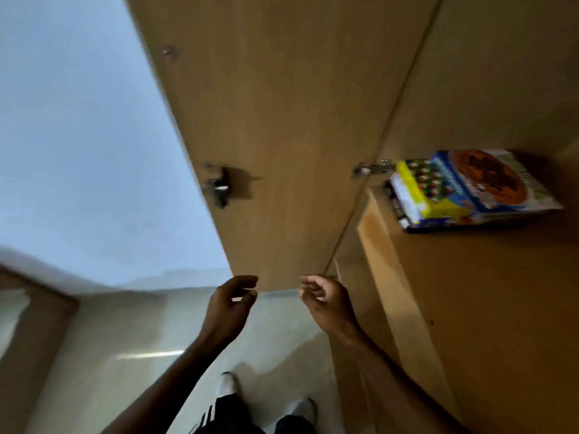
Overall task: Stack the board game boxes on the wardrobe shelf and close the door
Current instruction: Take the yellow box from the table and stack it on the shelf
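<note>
The wooden wardrobe door (282, 120) stands open and fills the middle of the blurred view, its lock latch (219, 186) on the left edge and a hinge (372, 169) on the right. Colourful board game boxes (470, 189) lie stacked on the wardrobe shelf (501, 277) at the right. My left hand (233, 303) hovers just below the door's bottom edge, fingers curled and apart, holding nothing. My right hand (324, 297) is beside it, also below the door's edge, fingers loosely curled and empty.
A pale wall (78, 136) lies to the left of the door. A light tiled floor (141, 355) is below, with my feet in white socks (228, 383). A wooden frame (31, 324) sits at the lower left. The wardrobe's side panel (391, 292) runs by my right arm.
</note>
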The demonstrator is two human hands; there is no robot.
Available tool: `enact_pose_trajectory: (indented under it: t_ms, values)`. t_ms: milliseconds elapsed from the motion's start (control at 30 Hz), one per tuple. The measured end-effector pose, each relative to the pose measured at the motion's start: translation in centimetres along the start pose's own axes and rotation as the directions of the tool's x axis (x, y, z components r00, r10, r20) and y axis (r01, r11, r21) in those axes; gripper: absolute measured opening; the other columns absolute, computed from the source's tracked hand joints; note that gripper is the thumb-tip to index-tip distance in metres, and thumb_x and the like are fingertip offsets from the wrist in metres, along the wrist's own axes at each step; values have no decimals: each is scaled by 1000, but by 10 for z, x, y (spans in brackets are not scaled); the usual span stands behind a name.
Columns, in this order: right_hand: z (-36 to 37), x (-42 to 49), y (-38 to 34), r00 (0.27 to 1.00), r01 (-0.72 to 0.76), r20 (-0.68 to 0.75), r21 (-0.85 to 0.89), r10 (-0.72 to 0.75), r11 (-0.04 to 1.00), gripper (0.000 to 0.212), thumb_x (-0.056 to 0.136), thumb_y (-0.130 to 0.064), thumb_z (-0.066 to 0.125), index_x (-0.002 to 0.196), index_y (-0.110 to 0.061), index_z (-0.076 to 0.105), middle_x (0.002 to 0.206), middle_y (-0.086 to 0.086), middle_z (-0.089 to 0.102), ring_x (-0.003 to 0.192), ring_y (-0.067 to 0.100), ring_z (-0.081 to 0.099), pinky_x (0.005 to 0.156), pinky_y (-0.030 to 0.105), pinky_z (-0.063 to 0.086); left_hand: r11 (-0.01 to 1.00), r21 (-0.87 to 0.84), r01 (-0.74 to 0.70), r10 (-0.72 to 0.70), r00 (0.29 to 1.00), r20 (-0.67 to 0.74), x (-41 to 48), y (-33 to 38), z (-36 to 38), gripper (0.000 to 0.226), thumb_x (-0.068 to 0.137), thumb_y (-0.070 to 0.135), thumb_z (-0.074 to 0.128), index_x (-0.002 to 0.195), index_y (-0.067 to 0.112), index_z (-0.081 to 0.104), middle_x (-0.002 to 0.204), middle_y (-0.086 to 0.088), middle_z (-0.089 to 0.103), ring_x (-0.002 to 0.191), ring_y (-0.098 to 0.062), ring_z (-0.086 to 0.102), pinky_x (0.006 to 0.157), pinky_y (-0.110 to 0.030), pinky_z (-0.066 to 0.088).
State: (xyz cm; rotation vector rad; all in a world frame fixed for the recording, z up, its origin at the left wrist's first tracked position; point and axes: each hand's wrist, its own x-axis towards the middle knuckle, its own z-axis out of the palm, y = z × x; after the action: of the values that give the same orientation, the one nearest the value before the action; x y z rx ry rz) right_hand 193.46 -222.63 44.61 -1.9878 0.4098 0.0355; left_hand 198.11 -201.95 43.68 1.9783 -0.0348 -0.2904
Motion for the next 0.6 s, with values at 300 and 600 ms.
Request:
enact_pose_trajectory:
  t_ms: [300,600]
  values:
    - [233,-33,-92,898,160,423,-60,-120,985,18,86,-19,66,103,-21,72,91,-14,71,86,-4,65,73,10,48,970,-140,199,-239,886,-397,-111,-121,-208,23,90,8,63,108,20,70,104,11,72,88,4,63,71,-4,43]
    - [463,-118,-182,581,394,780,-22,-231,919,19,87,-18,68,106,-19,71,93,-11,70,87,0,66,74,9,50,901,-355,249,-432,590,-682,-241,-223,-361,28,90,9,64,95,36,67,98,10,73,83,3,65,81,-23,51]
